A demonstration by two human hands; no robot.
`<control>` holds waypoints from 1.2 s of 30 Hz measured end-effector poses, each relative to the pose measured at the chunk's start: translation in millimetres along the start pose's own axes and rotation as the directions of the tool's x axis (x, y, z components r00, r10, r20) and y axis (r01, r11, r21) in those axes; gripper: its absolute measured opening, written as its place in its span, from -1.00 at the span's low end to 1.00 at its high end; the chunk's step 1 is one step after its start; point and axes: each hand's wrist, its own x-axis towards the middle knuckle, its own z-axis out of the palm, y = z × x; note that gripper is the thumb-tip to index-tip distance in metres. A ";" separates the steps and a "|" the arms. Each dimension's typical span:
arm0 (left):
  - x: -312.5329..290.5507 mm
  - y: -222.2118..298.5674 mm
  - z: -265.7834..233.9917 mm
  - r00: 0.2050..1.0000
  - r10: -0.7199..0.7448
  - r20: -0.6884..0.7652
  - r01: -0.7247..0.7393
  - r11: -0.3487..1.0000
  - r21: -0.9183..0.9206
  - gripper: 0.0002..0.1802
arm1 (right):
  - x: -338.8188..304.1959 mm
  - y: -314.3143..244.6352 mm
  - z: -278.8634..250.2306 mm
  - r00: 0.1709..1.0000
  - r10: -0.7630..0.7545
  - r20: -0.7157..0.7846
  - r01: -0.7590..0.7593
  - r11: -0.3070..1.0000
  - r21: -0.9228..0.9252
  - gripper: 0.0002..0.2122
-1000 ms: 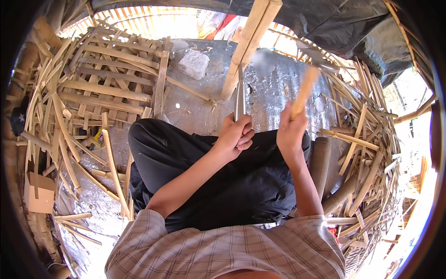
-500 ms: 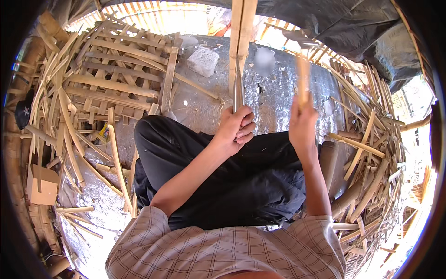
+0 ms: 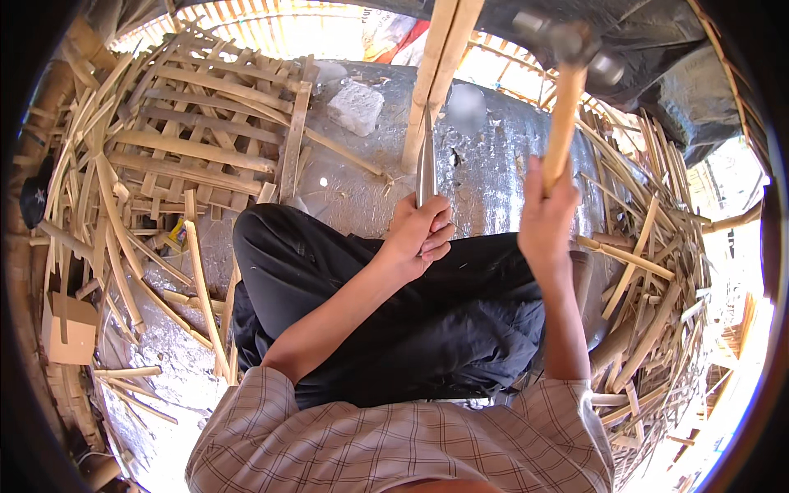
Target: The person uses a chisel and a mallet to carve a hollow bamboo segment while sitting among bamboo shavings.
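Note:
My left hand (image 3: 417, 238) is closed around a pointed metal chisel (image 3: 426, 172). Its narrow tip rests at the split of an upright bamboo post (image 3: 438, 74), just beyond my crossed legs. The lower end of the chisel is hidden in my fist. On the right, my right hand (image 3: 548, 215) grips a hammer (image 3: 565, 115) by its wooden handle. The hammer's metal head is raised up and away from the chisel, a little blurred by motion.
A lattice of bamboo slats (image 3: 201, 123) lies at the left, with loose strips around it. A pale stone block (image 3: 356, 107) sits left of the post. Heaped bamboo pieces (image 3: 657, 263) line the right side. A cardboard box (image 3: 70, 329) stands at far left.
My right hand has lifted slightly and moved right, with the hammer head swinging higher. The post now leans more to the right at its top. The left hand keeps its grip.

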 end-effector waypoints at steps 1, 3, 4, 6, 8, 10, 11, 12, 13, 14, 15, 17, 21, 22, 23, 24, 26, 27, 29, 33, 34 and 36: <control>-0.7 -0.8 2.4 1.000 -0.012 -0.005 0.012 1.000 0.011 -0.70 | -7.1 9.3 8.3 0.991 -0.131 -0.004 0.130 0.986 -0.101 -0.80; -0.8 -4.3 4.4 0.999 -0.003 -0.035 0.004 1.000 0.006 -0.70 | -21.3 34.2 21.5 0.943 0.052 0.328 0.005 0.985 -0.171 -0.82; -0.1 -5.4 5.2 0.999 0.004 -0.049 -0.004 1.000 0.000 -0.70 | -23.0 38.2 20.9 0.938 0.091 0.335 -0.016 0.976 -0.219 -0.82; -0.9 -3.6 2.5 0.999 0.031 -0.045 -0.032 0.999 -0.012 -0.70 | -25.4 38.7 20.5 0.923 0.166 0.348 -0.055 0.950 -0.308 -0.84; 2.1 -3.1 -0.2 0.998 0.057 -0.023 -0.057 0.998 -0.020 -0.70 | -18.0 29.0 1.4 0.968 -0.019 0.252 0.088 0.960 -0.267 -0.81; 3.4 -6.9 -7.8 0.999 0.053 -0.003 -0.053 0.998 -0.018 -0.70 | -8.0 -11.3 -18.9 0.988 -0.009 0.152 0.047 0.968 -0.245 -0.77; 2.4 -7.2 -7.0 0.999 0.051 -0.009 -0.051 0.999 -0.013 -0.69 | -1.6 -28.9 -24.3 0.996 0.013 0.085 0.007 0.972 -0.234 -0.76; 1.0 -5.8 -6.0 0.998 0.059 -0.018 -0.059 0.998 -0.007 -0.69 | 6.2 -29.2 -25.6 0.992 -0.123 0.011 0.123 0.975 -0.187 -0.77; -0.5 -5.2 -5.8 0.997 0.068 -0.027 -0.068 0.998 -0.001 -0.68 | 8.7 -30.0 -20.0 0.992 -0.120 -0.037 0.115 0.987 -0.114 -0.78; 0.3 -6.1 -3.5 0.998 0.059 -0.019 -0.059 0.998 -0.006 -0.68 | 10.2 -32.7 -16.7 0.989 -0.115 -0.093 0.110 0.992 -0.055 -0.79; 1.9 -7.7 -2.3 0.999 0.053 -0.011 -0.053 0.999 -0.007 -0.68 | 11.2 -31.9 -13.9 0.983 -0.106 -0.152 0.108 0.994 0.008 -0.80; 1.8 -7.7 -0.9 0.999 0.035 -0.013 -0.035 0.999 -0.001 -0.69 | -5.2 10.3 11.5 0.993 -0.117 -0.031 0.117 0.993 -0.020 -0.82; 5.0 -11.1 -6.2 0.999 0.036 -0.019 -0.036 0.999 0.020 -0.72 | -23.1 31.4 32.2 0.937 -0.041 0.346 0.151 0.943 -0.296 -0.79; 5.3 -12.2 -8.4 0.999 0.044 -0.014 -0.043 0.999 0.028 -0.72 | -27.2 29.5 27.7 0.947 -0.009 0.322 0.103 0.955 -0.277 -0.80; 6.6 -8.7 -5.4 0.999 0.046 -0.024 -0.045 0.998 0.031 -0.71 | -22.7 13.1 17.1 0.955 0.005 0.295 0.074 0.964 -0.256 -0.80; 5.0 -9.1 0.1 0.999 0.036 -0.033 -0.035 0.999 0.034 -0.70 | -17.7 -1.3 4.2 0.963 0.032 0.266 0.034 0.971 -0.238 -0.80; 1.0 -13.0 -1.8 0.999 0.024 -0.038 -0.023 1.000 0.017 -0.67 | -5.7 -27.8 -16.4 0.994 -0.033 0.106 0.053 0.979 -0.197 -0.78; 2.9 -12.4 -3.6 0.999 0.025 -0.028 -0.025 1.000 0.018 -0.66 | 2.6 -39.0 -22.9 0.999 -0.031 0.029 0.035 0.987 -0.159 -0.79; 5.4 -12.4 -9.5 0.999 0.035 -0.007 -0.034 0.999 0.018 -0.66 | 9.9 -35.4 -13.6 0.987 -0.069 -0.144 0.076 0.996 0.043 -0.80; 10.0 -16.1 -3.4 0.999 0.035 0.021 -0.036 0.999 0.034 -0.67 | -10.5 41.3 23.0 0.975 -0.211 -0.072 0.208 0.977 -0.047 -0.85; 11.3 -15.7 -4.3 0.999 0.039 0.017 -0.039 0.999 0.038 -0.68 | -18.0 46.2 28.3 0.981 -0.127 0.146 0.156 0.965 -0.213 -0.85; 10.8 -13.8 -9.4 0.999 0.041 -0.001 -0.040 0.998 0.054 -0.70 | -32.6 39.8 35.2 0.944 -0.024 0.328 0.135 0.937 -0.321 -0.85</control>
